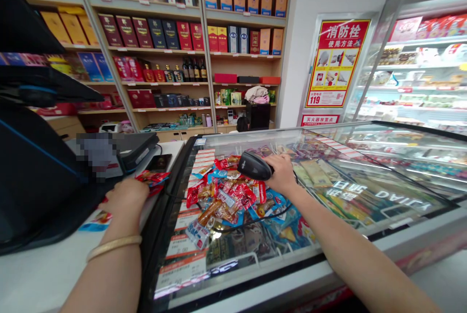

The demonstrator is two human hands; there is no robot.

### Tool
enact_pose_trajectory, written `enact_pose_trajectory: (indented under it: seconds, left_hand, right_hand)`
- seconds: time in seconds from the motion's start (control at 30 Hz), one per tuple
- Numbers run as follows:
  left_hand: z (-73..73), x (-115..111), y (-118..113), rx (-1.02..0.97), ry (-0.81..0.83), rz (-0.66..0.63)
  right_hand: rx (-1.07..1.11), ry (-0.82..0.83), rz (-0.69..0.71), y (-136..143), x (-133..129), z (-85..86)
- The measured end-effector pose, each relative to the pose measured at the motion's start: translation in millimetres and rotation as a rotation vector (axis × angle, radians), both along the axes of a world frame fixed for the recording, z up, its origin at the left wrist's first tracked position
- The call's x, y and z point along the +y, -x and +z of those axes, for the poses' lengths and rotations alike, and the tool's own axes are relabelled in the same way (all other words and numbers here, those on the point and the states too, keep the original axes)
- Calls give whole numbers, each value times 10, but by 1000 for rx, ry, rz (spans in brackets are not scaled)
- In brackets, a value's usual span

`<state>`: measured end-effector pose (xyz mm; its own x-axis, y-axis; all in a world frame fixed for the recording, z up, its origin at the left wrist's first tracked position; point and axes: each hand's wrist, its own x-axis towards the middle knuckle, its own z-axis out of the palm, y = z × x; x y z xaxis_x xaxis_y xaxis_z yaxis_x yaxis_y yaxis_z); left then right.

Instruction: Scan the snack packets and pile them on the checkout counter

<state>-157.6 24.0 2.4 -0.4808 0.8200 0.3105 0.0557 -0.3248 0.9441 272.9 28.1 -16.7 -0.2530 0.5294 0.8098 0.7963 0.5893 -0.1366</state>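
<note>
My right hand (281,172) is closed around a black handheld barcode scanner (254,165), held above the freezer's glass top. Its black cable (251,224) loops over the glass. Under and beside the scanner lies a loose pile of small red and blue snack packets (229,196), some with clear windows showing brown food. At the left, my left hand (127,197) is closed over the white counter, with a red and blue snack packet (153,178) sticking out past its fingers. More blue and red packaging (95,220) shows beside that hand, partly hidden by it.
A glass-topped chest freezer (337,274) fills the middle and right. On the white counter (40,279) stand a dark monitor (32,157) and a grey-black device (138,150); a dark phone-like object (159,161) lies near. Behind are shelves of boxes (156,33). Someone's head (242,124) shows beyond the freezer.
</note>
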Motion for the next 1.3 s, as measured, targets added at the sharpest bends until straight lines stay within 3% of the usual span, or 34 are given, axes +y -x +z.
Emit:
enact_pose_trajectory:
  seconds: [0.1,0.13,0.2,0.3,0.4,0.47,0.53,0.73,0.9,1.3]
  left_hand:
    - [93,-137,-111,291,57,571]
    - [143,-179,-163,367,-2,669]
    - [262,-232,-286,388,-164,721]
    - [442,-241,-507,18,-263,535]
    - [549,-228,-740,-420,-225,176]
    - [566,-228,-892,-553,-182,25]
    - [548,-232,-1043,-615,-151,-45]
    - [401,-248,-1456,-584,-185,-230]
    - [285,-284,-1647,-499,-181,-328]
    - [230,-347,-1788,-433,-148,-337]
  right_hand:
    - [-2,15,-1,-4,-1,0]
    - [2,17,0,-6,-1,2]
    - [11,18,0,-7,-2,11]
    - [26,12,1,-4,-8,29]
    - [38,-7,4,3,-27,51]
    - [35,-8,5,13,-48,66]
    - [20,1,9,29,-75,81]
    - [-7,18,97,138,-177,127]
    - [23,47,169,231,-253,158]
    - [35,116,160,244,-233,144]
